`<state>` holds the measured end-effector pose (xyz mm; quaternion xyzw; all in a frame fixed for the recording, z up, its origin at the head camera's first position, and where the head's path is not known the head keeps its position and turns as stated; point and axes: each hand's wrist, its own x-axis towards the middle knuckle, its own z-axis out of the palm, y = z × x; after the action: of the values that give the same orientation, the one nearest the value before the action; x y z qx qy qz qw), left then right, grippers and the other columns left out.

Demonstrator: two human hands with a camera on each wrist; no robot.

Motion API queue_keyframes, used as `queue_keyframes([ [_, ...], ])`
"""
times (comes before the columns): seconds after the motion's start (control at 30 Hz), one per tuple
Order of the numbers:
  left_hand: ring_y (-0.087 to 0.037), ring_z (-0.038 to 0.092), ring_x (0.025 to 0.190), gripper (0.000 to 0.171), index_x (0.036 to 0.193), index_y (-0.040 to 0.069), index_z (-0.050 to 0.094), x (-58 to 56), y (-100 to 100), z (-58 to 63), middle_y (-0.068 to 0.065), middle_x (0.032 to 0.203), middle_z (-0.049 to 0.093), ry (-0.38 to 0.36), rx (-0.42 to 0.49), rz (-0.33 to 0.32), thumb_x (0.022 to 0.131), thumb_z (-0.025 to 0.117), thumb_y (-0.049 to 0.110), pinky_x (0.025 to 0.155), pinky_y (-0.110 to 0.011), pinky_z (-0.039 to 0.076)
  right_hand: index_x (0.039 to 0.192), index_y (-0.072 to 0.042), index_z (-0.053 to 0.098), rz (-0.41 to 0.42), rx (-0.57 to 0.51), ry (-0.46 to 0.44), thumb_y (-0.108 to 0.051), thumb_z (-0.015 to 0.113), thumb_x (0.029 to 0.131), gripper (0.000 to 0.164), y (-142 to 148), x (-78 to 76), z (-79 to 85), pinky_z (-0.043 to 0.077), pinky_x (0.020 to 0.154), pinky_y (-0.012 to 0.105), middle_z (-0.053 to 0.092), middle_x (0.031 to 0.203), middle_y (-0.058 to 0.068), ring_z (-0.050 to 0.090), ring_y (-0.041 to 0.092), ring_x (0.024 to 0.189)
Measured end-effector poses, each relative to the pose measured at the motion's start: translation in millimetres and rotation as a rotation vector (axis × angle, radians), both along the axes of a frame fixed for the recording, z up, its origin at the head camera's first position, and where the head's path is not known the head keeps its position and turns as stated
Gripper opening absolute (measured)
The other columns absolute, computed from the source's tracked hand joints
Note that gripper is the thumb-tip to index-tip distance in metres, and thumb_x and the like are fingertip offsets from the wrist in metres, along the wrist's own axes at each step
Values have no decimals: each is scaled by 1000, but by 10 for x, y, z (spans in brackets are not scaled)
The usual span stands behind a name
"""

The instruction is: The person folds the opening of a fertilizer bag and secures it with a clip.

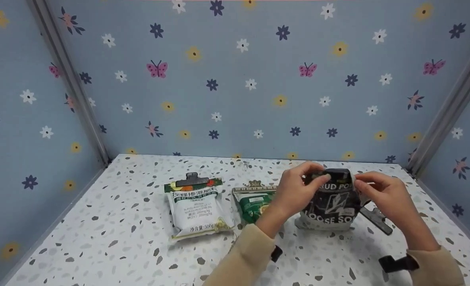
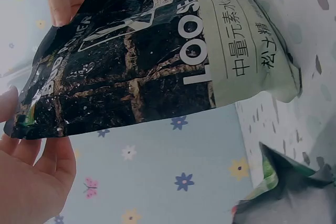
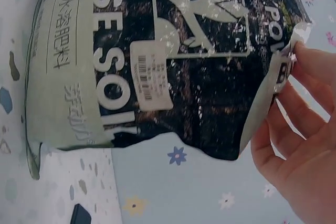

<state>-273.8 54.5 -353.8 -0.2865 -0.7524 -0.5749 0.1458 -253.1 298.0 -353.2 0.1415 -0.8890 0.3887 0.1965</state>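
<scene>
A black and pale-green fertilizer bag [image 1: 330, 204] marked "LOOSE SOIL" stands on the table between my two hands. My left hand [image 1: 294, 190] pinches its upper left corner, thumb in front and fingers behind. On the other side, my right hand [image 1: 386, 190] pinches the upper right edge between thumb and fingers. The bag's top [image 1: 337, 172] looks folded over. In the right wrist view, the right hand [image 3: 299, 124] holds a bent flap of the bag with a pale inner side. A black clip [image 1: 376, 220] lies on the table, right of the bag.
To the left lies a white bag [image 1: 197, 210] with a black clip [image 1: 192, 179] on its top. Between it and my left forearm is a green and white bag [image 1: 255, 204] with a gold clip [image 1: 255, 186]. Patterned panels [image 1: 235, 79] enclose the speckled table [image 1: 120, 222].
</scene>
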Motion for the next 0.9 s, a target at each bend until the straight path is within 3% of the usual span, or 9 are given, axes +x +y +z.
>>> queue_keyframes([
  [0.17,0,61,95,22,111,20,72,81,28,63,11,104,69,146,-206,108,97,67,35,83,-18,49,109,-7,75,29,-44,116,-13,69,96,16,-81,13,14,50,70,16,69,102,4,63,7,84],
  [0.33,-1,56,87,20,106,23,73,170,68,122,14,99,69,317,-376,203,98,64,39,77,-15,45,95,-8,78,76,-87,188,-2,73,90,10,-119,10,21,48,73,16,71,94,2,62,11,84],
  [0.53,1,54,81,21,104,26,75,197,187,88,16,98,71,408,-420,264,96,65,43,71,-13,43,89,-9,78,102,-95,174,2,73,89,12,-110,23,28,48,72,17,71,90,2,63,12,80],
  [0.73,0,59,79,31,101,27,77,202,267,36,16,94,72,437,-435,346,91,66,54,69,-13,45,87,-6,78,181,-104,220,12,71,85,19,-110,39,28,50,68,17,72,87,4,64,12,78],
  [0.9,1,60,76,18,96,28,80,190,292,23,17,90,73,441,-435,381,89,75,44,66,-11,45,85,-8,79,197,-78,243,13,74,81,22,-119,45,37,48,65,17,72,84,4,64,11,75],
])
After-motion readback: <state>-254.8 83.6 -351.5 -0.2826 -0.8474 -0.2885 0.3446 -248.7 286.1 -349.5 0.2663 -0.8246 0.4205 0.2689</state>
